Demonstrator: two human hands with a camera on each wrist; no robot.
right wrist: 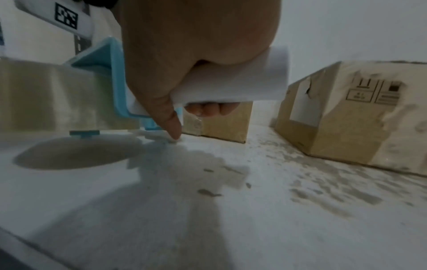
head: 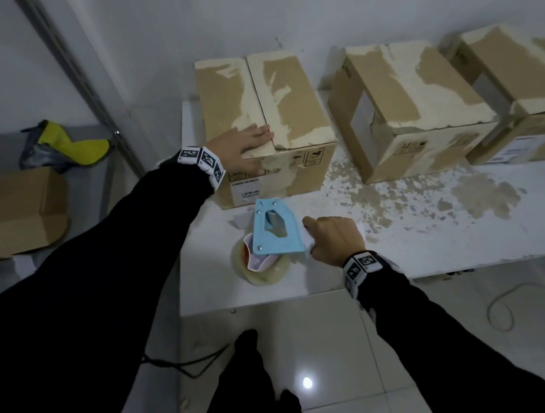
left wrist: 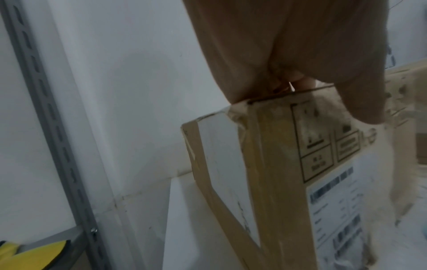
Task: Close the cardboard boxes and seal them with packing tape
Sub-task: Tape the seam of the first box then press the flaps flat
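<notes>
Three worn cardboard boxes stand along the wall on a white table [head: 439, 248]. The left box [head: 286, 102] has its top flaps folded down, with a seam running down the middle. My left hand [head: 243, 143] lies flat with straight fingers on its near left flap, at the front edge; in the left wrist view the palm [left wrist: 300, 54] presses on that box [left wrist: 272, 164]. A blue tape dispenser [head: 275, 228] with a clear tape roll [head: 261, 268] lies on the table before the box. My right hand [head: 334, 238] grips its white handle [right wrist: 242, 82], fingers curled round it.
The middle box [head: 416, 105] has a cut-out window in its left side; the right box [head: 522, 86] stands beside it. Torn paper scraps litter the table at right. A metal shelf [head: 10, 209] at left holds a flat carton and a yellow bag [head: 70, 144].
</notes>
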